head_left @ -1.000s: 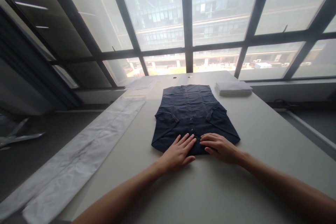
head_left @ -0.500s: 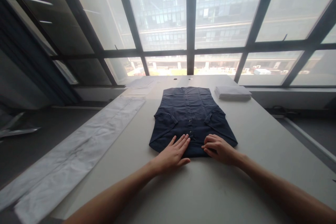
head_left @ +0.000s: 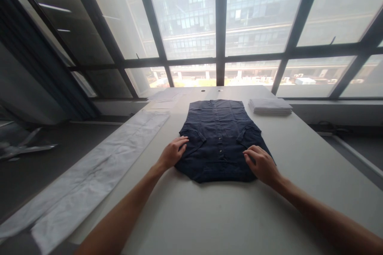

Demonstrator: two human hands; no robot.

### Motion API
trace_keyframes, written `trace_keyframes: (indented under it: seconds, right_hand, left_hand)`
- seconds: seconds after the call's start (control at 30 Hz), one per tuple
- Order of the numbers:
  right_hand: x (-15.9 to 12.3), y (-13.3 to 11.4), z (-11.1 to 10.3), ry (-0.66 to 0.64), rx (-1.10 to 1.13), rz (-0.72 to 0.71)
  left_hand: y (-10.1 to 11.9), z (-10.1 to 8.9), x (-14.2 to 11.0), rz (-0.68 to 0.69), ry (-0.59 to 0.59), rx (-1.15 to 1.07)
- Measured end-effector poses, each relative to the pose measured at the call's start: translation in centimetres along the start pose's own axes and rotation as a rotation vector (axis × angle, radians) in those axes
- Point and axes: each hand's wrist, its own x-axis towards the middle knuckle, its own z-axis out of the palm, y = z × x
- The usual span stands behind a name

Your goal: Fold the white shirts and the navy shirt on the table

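A dark navy button-front shirt (head_left: 220,127) lies flat on the white table, front side up, with its sides folded in. Two buttons show near the lower middle, and the near hem is turned up into a straight edge. My left hand (head_left: 173,152) rests at the shirt's left side, fingers stretched over the edge and thumb apart. At the lower right side, my right hand (head_left: 261,163) lies on the cloth with loosely bent fingers and a gap beside the thumb. Neither hand grips the fabric.
A stack of folded white cloth (head_left: 269,106) sits at the table's far right. Along the left edge runs a long, creased white sheet (head_left: 104,167). Thin white papers (head_left: 166,95) lie at the far left corner. Large windows (head_left: 191,16) stand beyond the white table (head_left: 185,219).
My left hand has moved left and away, from the shirt's near middle to its left side. My right hand has shifted slightly right. The near hem now shows uncovered.
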Motion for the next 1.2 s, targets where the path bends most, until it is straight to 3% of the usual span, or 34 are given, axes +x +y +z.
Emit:
trace_keyframes:
  seconds: [0.1,0.23,0.57,0.8,0.9,1.07,1.2]
  right_hand:
    - [-0.2,0.6,0.3,0.019,-0.133,0.107]
    - [-0.5,0.9,0.7,-0.065,-0.252,0.177]
    - [0.0,1.2,0.1,-0.169,-0.330,0.179]
    - [0.1,1.8,-0.2,-0.123,-0.351,0.152]
    - [0.0,1.7,-0.2,-0.047,-0.299,0.149]
    - [-0.3,-1.4,-1.0,0.031,0.016,-0.049]
    - [-1.0,-5.9,-1.5,-0.149,0.161,-0.274]
  left_hand:
    - [-1.9,0.7,0.2,-0.056,0.018,0.006]
    - [-2.4,1.5,0.2,-0.084,-0.039,0.079]
    - [0.4,0.8,-0.6,-0.106,-0.173,0.274]
    - [1.9,0.0,-0.9,-0.043,-0.193,0.259]
    - [2.0,0.0,-1.1,-0.040,-0.178,0.220]
    - [0.9,0.4,-0.7,-0.051,-0.107,0.183]
    - [-1.0,1.1,0.5,-0.078,-0.017,0.173]
